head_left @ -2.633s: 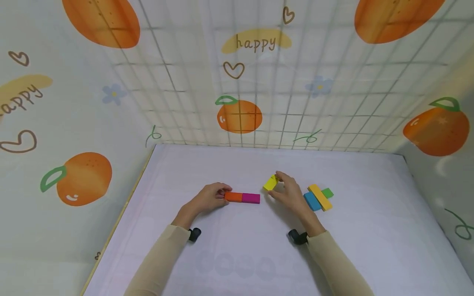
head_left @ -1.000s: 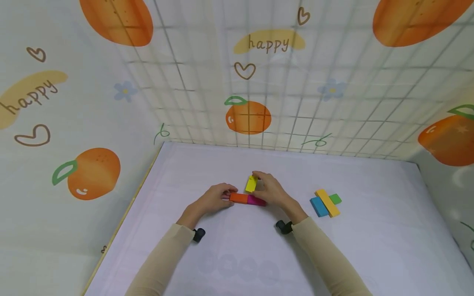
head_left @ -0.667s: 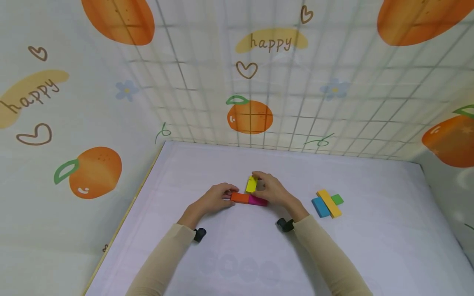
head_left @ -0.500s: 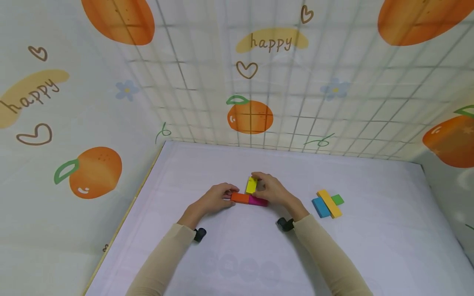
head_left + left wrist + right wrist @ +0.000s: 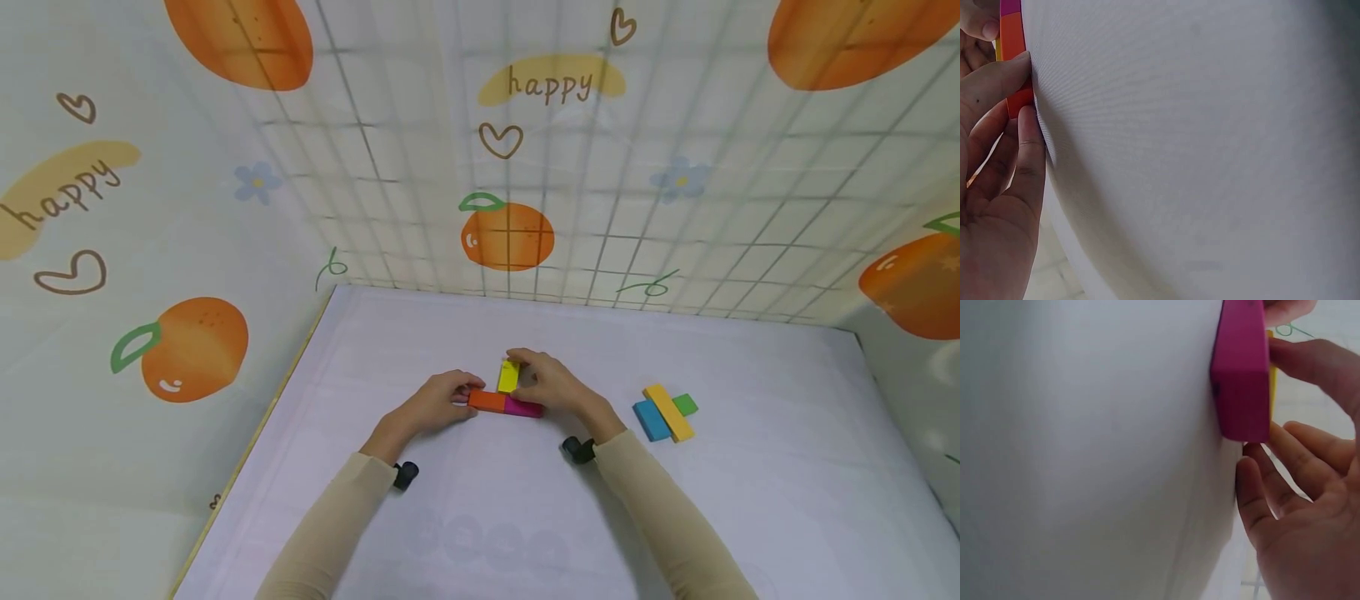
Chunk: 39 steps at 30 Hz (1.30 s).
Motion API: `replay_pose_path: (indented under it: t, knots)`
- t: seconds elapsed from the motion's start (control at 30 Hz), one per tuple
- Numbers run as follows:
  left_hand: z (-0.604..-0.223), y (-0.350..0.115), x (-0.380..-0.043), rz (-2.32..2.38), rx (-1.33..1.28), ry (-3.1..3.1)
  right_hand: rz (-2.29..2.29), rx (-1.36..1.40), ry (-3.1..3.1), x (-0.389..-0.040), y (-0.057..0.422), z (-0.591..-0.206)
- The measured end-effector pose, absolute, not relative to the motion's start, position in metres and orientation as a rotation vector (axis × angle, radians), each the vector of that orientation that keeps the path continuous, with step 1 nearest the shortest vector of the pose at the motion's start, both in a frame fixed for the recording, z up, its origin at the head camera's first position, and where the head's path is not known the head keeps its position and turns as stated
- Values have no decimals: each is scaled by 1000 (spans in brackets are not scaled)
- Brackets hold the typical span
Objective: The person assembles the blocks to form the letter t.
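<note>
An orange block and a magenta block lie end to end in a row on the white table. My left hand pinches the orange block's left end, thumb on the near side, as the left wrist view also shows. My right hand holds a yellow block between thumb and fingers, just behind the seam of the row. Its thumb overlaps the magenta block in the head view. In the right wrist view the magenta block hides most of the yellow one, leaving a thin strip.
To the right, a blue block, an amber block and a green block lie close together. A printed curtain rises behind the table's back edge.
My right hand has carried the yellow block leftward, from beyond the magenta block's right end to the seam, turning it straighter. Over the last half second it shifts only slightly. My left hand keeps its pinch.
</note>
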<state>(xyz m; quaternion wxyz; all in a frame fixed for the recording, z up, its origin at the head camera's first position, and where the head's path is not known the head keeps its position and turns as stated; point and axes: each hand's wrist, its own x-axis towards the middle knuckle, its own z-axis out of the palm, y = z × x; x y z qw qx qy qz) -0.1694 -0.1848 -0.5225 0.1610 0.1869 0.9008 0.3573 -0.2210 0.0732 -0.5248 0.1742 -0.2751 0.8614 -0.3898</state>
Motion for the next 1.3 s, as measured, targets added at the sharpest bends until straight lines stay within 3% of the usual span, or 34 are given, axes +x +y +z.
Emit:
replay_pose_path:
  t: [0.57, 1.3]
  knots:
    - [-522, -184, -169, 1021, 571, 2587, -1184, -760, 2427, -219, 82, -522]
    - [-524, -183, -169, 1002, 508, 2583, -1439, -808, 2512, -180, 151, -489]
